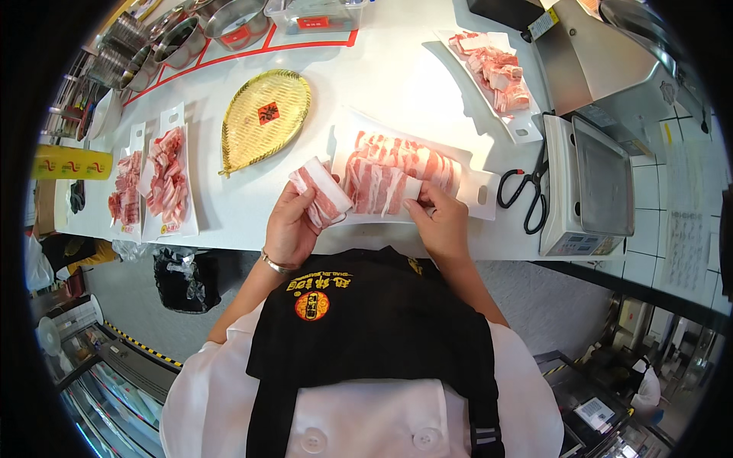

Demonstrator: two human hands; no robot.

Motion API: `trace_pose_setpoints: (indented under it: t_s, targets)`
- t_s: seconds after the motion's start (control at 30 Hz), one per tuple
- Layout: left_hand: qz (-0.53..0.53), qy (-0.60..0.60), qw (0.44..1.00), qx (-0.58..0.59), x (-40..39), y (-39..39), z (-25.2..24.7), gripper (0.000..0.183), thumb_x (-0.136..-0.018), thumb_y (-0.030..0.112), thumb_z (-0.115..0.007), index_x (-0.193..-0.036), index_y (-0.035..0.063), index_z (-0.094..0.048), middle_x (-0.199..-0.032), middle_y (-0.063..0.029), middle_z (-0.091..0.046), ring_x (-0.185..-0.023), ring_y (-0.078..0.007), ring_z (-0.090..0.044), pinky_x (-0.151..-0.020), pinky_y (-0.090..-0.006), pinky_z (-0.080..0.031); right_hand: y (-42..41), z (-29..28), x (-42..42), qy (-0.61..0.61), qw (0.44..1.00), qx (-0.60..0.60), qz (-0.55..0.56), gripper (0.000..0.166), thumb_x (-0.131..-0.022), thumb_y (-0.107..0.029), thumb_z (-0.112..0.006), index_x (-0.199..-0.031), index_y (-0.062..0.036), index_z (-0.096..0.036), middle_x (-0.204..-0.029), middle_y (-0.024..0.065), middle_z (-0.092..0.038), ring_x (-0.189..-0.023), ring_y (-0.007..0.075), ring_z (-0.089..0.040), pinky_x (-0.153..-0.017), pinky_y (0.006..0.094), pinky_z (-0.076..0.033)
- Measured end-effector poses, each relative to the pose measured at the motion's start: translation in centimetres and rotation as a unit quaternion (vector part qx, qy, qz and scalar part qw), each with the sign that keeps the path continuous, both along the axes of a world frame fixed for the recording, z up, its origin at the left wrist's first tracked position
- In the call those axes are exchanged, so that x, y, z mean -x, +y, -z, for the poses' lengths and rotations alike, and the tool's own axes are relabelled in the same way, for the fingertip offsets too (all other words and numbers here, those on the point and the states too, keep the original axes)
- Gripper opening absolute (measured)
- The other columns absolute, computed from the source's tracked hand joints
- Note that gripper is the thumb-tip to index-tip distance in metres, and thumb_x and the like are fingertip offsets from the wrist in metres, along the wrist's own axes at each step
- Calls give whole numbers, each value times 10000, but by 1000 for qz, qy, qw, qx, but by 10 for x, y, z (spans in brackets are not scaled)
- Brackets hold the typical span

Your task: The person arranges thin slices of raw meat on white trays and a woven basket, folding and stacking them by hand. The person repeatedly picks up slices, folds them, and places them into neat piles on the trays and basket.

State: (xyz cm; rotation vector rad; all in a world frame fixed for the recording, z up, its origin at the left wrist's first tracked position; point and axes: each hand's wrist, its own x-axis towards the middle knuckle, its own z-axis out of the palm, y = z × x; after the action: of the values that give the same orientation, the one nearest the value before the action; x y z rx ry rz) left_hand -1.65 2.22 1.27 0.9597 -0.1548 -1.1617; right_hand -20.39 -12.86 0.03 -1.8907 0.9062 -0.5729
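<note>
Before me on the counter lies a white handled tray [483,194] with two rows of sliced pork belly. My left hand [291,223] holds a small stack of pork belly slices [322,192] just off the tray's left end, thumb on top. At the right end of the near row [375,186], my right hand [444,223] pinches a pale-edged slice between thumb and fingers. The far row [406,154] overlaps along the tray's back side, untouched by either hand. Part of the held stack's underside is hidden by my left fingers.
Black-handled scissors [535,178] lie beside a digital scale [604,177] at right. Meat trays stand at far right [522,133] and left [192,223]. A woven bamboo tray [246,131] lies beyond my left hand. Steel pots [182,43] line the back left.
</note>
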Motion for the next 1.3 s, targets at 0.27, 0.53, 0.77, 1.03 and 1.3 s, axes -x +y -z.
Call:
trace_pose_setpoints:
  t_s: [0.27,0.53,0.77,1.03,1.3]
  targets:
    - [25,-22,999,-3,5,-3,-2,507,-933,146,-453,-1402,28,-302,-1337,-149,-471,-1194,-266,-514,-935,-418,-482,7,-16,-3,76,984,158,-15,405,-801,-141,-667,-1178,-80,-532,-934,143,-655,-788,313,-646,-673,394,-516]
    - [50,-37,998,-15,7,-17,1,486,-910,107,-468,-1371,7,-351,-1324,-139,-486,-1200,-259,-511,-1002,-408,-425,5,-12,-6,64,971,229,-8,354,-808,-113,-651,-1148,-73,-558,-920,137,-619,-798,330,-620,-672,408,-517]
    - [125,-120,985,1,5,-18,-7,435,-894,111,-533,-1307,4,-447,-1255,-119,-540,-1127,-210,-549,-950,-352,-447,6,-31,-6,-59,997,17,-46,267,-794,-80,-670,-1044,-22,-595,-876,109,-613,-696,200,-613,-606,303,-505]
    - [211,-233,948,-43,16,-19,-15,509,-862,101,-633,-1339,30,-471,-1271,-59,-538,-987,-100,-575,-858,-259,-485,12,-19,11,-95,972,-200,-79,118,-832,-40,-635,-907,3,-555,-787,46,-593,-659,95,-582,-583,250,-490]
    - [87,-102,991,12,4,-22,-30,807,-747,-34,-380,-1500,120,-134,-1409,-175,-400,-1236,-285,-481,-1003,-402,-425,-10,-5,27,-81,981,-173,38,89,-845,-3,-604,-919,12,-556,-728,30,-590,-635,83,-567,-561,229,-478]
